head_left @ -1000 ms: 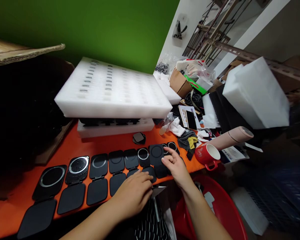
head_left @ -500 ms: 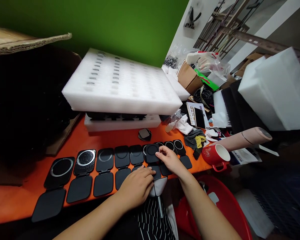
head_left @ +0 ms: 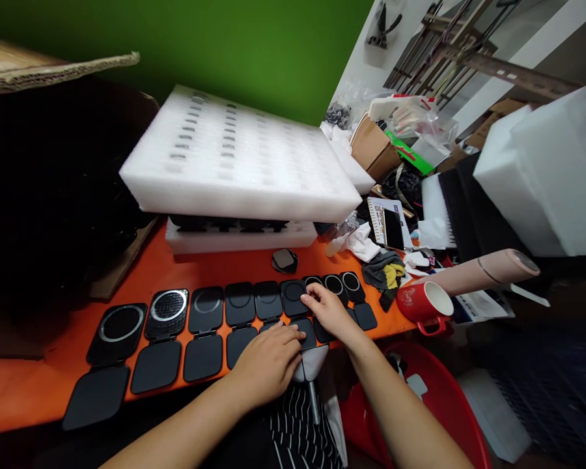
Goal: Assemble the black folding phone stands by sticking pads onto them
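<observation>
A row of black hinged folding pads lies opened out along the table, among them one at the far left with a silver ring. My right hand pinches the right edge of a black square cover plate, which lies over the upper half of one pad. Flat across the neighbouring lower halves rests my left hand, fingers stretched out and touching that pad's lower square. Pads left of it show dark or faint circles; those on the right show bright rings. Its lower neighbours are partly hidden by my hands.
Behind the row, a small stack of square plates lies on the orange table. White foam trays stand at the back. To the right are a grey-yellow glove, a red mug, a pink bottle and a phone.
The cover plate in my right hand has shifted left and down over the pad's upper half, hiding the ring edge that showed beside it. My left hand stays in place.
</observation>
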Demonstrator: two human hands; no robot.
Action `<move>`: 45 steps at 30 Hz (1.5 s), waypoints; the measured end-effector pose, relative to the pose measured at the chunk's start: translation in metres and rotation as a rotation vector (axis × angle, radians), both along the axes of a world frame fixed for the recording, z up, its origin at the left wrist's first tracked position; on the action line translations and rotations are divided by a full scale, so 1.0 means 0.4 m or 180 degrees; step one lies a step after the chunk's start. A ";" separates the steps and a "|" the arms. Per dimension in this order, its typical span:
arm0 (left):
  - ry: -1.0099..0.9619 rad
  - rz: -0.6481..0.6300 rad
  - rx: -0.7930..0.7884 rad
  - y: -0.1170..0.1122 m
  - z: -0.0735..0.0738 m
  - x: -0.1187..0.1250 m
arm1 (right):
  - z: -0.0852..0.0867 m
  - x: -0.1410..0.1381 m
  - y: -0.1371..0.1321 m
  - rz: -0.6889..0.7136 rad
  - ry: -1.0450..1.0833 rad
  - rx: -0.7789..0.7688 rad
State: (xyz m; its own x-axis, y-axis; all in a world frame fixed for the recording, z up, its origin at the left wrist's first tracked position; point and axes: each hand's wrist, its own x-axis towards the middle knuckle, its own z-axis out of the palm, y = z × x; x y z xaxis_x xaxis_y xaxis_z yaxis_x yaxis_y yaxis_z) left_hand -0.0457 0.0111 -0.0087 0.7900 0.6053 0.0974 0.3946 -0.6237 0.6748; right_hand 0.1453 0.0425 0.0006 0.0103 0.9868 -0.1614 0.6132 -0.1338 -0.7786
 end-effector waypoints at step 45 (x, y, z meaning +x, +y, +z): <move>-0.0096 0.0102 0.0168 0.000 -0.025 0.007 | -0.011 -0.012 0.007 -0.0077 -0.0364 0.0004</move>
State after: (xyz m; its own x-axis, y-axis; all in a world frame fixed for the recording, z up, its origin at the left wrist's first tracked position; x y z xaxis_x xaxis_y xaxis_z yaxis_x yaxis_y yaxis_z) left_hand -0.0429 0.0110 -0.0186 0.7666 0.6235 0.1533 0.3949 -0.6461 0.6531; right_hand 0.1404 0.0451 -0.0038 0.0523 0.9863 -0.1566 0.6946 -0.1486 -0.7039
